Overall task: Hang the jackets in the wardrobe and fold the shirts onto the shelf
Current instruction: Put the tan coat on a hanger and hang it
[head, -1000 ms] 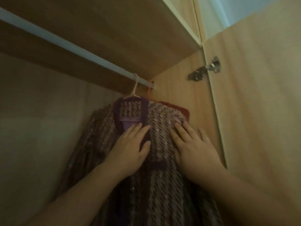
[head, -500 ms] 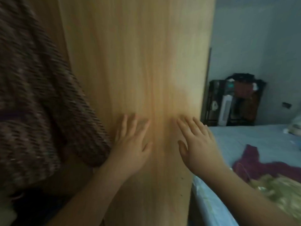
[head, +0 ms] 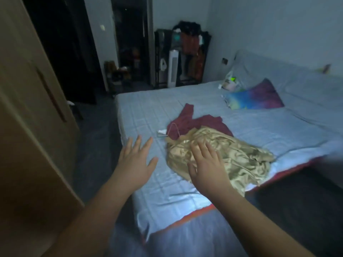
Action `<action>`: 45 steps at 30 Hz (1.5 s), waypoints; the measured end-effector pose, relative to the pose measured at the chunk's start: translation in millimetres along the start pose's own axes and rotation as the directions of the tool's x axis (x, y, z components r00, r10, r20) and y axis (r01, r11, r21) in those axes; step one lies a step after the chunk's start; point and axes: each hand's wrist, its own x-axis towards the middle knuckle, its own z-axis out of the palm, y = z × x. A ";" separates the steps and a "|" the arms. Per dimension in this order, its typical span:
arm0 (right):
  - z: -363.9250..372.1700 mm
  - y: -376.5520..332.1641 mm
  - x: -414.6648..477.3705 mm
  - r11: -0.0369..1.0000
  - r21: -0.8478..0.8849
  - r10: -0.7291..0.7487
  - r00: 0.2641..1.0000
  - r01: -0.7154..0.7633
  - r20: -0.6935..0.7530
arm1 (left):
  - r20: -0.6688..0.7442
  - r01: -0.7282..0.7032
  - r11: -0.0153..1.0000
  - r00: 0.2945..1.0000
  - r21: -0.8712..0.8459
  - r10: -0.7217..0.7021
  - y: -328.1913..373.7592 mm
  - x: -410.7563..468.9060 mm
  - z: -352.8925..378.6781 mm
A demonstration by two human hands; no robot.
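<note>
My left hand (head: 136,162) and right hand (head: 206,167) are spread wide and empty at centre frame, the right over the crumpled beige garment (head: 232,154) on the bed (head: 148,112). It overlaps the maroon garment (head: 196,125) and a hanger (head: 173,124), so I reckon a careless grab may drag everything or snag.

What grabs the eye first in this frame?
The crumpled shiny beige-gold garment lies on the pale blue checked bedsheet, overlapping a dark red garment behind it. The left hand and right hand spread open before it, holding nothing. A tan wooden wardrobe door fills the left edge.
</note>
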 end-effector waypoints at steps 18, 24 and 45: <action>113.2 235.6 135.7 0.991 0.051 0.106 0.951 -0.126 0.290 | 0.353 0.146 0.986 0.929 -0.074 -0.111 89.9 187.2 224.1; 154.7 285.3 252.3 0.998 0.050 0.025 0.933 -0.046 0.360 | 0.355 0.170 0.982 0.925 -0.077 -0.133 93.4 302.6 271.9; 351.3 384.1 520.6 0.957 0.228 -0.288 0.687 0.180 0.667 | 0.394 0.699 0.689 0.698 -0.192 -0.598 99.8 467.7 403.2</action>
